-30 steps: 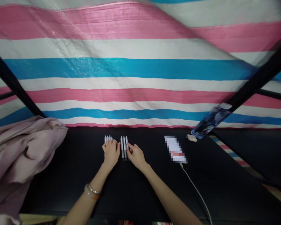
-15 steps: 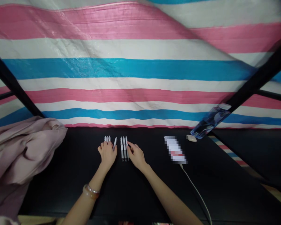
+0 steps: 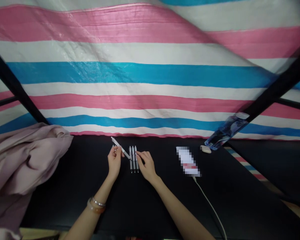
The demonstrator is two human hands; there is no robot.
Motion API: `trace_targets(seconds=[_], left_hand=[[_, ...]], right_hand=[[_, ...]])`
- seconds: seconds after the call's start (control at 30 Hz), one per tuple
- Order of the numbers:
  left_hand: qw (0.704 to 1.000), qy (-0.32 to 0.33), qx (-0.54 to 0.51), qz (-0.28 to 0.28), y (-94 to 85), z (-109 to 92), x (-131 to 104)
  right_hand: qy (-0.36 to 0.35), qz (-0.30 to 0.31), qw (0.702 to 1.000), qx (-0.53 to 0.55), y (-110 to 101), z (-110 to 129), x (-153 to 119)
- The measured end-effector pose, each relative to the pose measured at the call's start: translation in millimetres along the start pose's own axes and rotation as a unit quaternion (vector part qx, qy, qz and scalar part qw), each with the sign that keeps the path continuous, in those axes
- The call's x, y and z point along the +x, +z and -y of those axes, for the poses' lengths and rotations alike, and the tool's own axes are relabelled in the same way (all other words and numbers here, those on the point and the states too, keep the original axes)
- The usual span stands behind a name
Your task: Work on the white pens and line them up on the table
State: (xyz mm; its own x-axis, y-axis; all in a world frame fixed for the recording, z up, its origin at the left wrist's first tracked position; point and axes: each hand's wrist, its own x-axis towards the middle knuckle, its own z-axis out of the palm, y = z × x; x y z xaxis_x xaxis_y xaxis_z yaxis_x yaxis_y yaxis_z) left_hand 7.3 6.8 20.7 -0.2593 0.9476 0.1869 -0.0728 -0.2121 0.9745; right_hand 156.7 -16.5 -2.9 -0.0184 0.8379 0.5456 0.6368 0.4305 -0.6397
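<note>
Head view: left hand (image 3: pixel 114 161) pinches one pen (image 3: pixel 121 148) lifted off the black table (image 3: pixel 65 186), slanting toward the row of three pens (image 3: pixel 133 159). Looks like the tip could knock that row crooked if it swings in low. Right hand (image 3: pixel 146 164) lies flat, fingers spread, touching the row's right edge
</note>
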Motion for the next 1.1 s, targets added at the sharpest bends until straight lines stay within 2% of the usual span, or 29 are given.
trace_targets(seconds=[0.1,0.2,0.4,0.6,0.7,0.87,0.97,1.1], left_hand=[[1.000,-0.013,-0.019,0.020,2.8,0.3,-1.9],[0.997,-0.039,-0.043,0.045,4.5,3.1,-2.9],[0.989,-0.054,-0.073,0.115,3.7,6.8,-3.8],[0.988,-0.065,-0.049,0.131,4.8,7.1,-3.9],[0.989,-0.063,-0.052,0.123,6.5,5.1,-4.4],[0.996,-0.062,-0.001,0.060,6.4,2.1,-5.1],[0.997,-0.056,0.028,0.045,4.9,5.5,-4.8],[0.997,-0.060,0.017,0.044,4.0,12.7,-2.8]], right_hand=[[-0.024,-0.007,0.999,-0.021,0.8,-2.9,-0.2],[-0.045,0.011,0.997,-0.062,3.3,-6.2,-1.1],[-0.040,0.012,0.993,-0.113,4.8,-9.5,-1.5],[-0.080,0.026,0.989,-0.120,2.9,-8.8,0.4],[-0.084,0.031,0.990,-0.113,3.6,-8.9,0.7],[-0.087,0.041,0.990,-0.102,3.2,-9.4,0.9],[-0.081,0.022,0.992,-0.095,2.0,-8.5,1.5],[-0.058,-0.016,0.995,-0.082,-1.2,-6.3,2.7]])
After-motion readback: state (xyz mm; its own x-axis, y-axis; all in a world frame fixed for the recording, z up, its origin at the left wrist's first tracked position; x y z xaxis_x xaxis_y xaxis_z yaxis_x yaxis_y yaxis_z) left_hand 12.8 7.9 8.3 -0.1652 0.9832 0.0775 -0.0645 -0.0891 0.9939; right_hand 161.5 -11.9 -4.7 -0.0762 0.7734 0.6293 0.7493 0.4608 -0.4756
